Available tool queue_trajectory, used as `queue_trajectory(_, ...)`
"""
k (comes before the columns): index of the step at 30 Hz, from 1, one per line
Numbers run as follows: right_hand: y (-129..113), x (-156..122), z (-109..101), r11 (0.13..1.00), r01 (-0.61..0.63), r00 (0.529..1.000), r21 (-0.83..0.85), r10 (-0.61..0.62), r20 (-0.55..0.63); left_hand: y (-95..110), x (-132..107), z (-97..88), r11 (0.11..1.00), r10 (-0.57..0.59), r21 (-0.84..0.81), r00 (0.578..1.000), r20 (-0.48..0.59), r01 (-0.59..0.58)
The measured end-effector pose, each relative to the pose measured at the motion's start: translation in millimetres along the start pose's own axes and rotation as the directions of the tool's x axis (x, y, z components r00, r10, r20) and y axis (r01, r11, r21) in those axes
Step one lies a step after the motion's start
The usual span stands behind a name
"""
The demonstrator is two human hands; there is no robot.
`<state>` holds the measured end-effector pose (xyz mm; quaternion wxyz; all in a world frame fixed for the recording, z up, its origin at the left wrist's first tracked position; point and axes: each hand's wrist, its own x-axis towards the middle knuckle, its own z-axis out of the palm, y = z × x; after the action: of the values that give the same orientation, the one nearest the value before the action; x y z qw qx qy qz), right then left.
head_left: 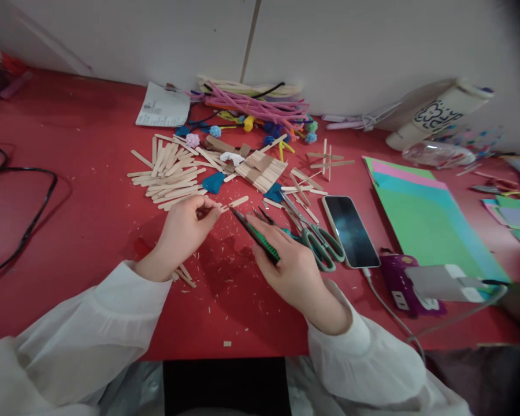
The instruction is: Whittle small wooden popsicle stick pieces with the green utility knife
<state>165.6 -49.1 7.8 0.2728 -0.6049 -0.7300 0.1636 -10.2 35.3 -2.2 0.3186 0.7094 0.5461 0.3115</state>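
My left hand point(182, 231) pinches one end of a wooden craft stick point(239, 201) between thumb and fingers, just above the red table. My right hand point(289, 268) is closed around a green and black utility knife point(262, 240). The knife's tip meets the stick or lies very close to it; whether it touches I cannot tell. Small wood shavings are scattered on the table below both hands. A heap of loose craft sticks point(169, 173) lies beyond my left hand. Scissors with grey-green handles point(323, 245) rest to the right of my right hand.
On the red table point(91, 190), a phone point(351, 231) with a cable lies right of the scissors. Farther right are coloured paper sheets point(424, 214) and a tilted tumbler point(442, 112). Pink pipe cleaners point(255, 104) lie by the wall. A black cable point(39, 214) curves at left.
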Motion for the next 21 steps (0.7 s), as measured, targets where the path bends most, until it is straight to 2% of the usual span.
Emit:
queue_trajectory(6,-1.0,-2.4,4.2,0.965,0.098,0.994,-0.245,-0.105,-0.015,0.4,-1.5,1.0,0.999,0.033,-0.002,0.999,-0.03,-0.033)
queue_trajectory(12,-4.6,-6.1,3.0,0.828,0.164,0.975,-0.536,-0.217,-0.038,2.9,-4.9,2.5,0.995,0.044,-0.086,0.998,-0.048,-0.048)
queue_trajectory(15,-6.7,-7.1,2.7,0.797,0.179,0.974,-0.577,-0.225,-0.01,3.6,-5.1,2.9,0.991,0.021,-0.131,0.999,-0.049,-0.027)
queue_trajectory(21,-4.8,-6.9,3.6,0.79,0.18,0.977,-0.587,-0.214,0.011,5.5,-5.2,2.2,0.991,0.0,-0.132,0.999,-0.039,-0.005)
